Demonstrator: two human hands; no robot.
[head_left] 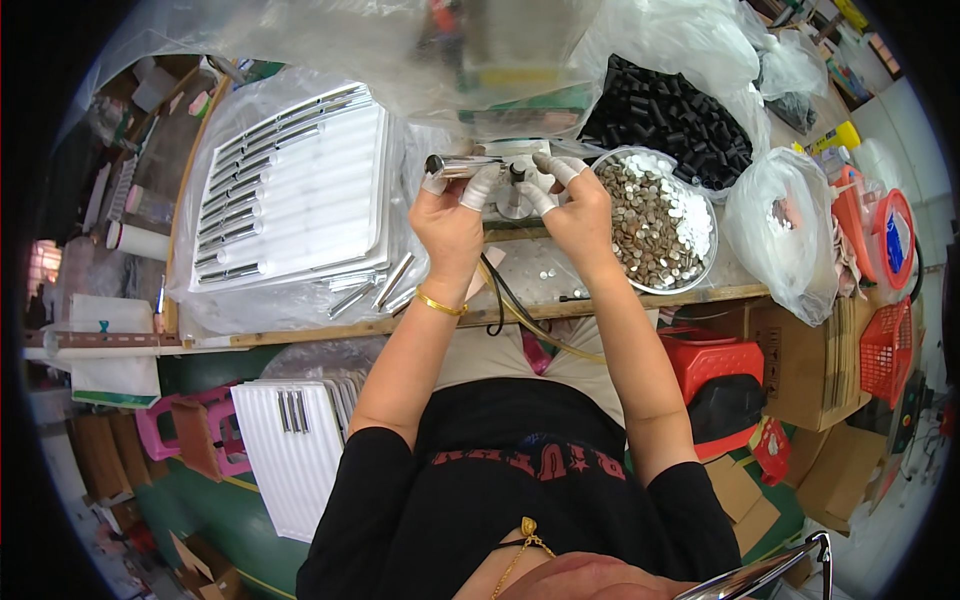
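My left hand (447, 225), with white covers on the fingertips, is closed around a shiny chrome tube (462, 166) that lies nearly level, its dark open end to the left. My right hand (582, 218) has similar fingertip covers. Its thumb and fingers are bent together just right of the tube; what they pinch is too small to make out. A small black cylindrical piece (517, 171) shows between the two hands, but I cannot tell whether it is held or fixed. Below it stands a round metal fixture (513, 203), partly hidden by my fingers.
White grooved trays (340, 190) carry chrome tubes at left; loose tubes (394, 283) lie beside them. At right are a basin (712, 262) of small silver and white discs, many black cylinders (660, 120) and a clear bag (785, 245). More trays (290, 470) stand below the table edge.
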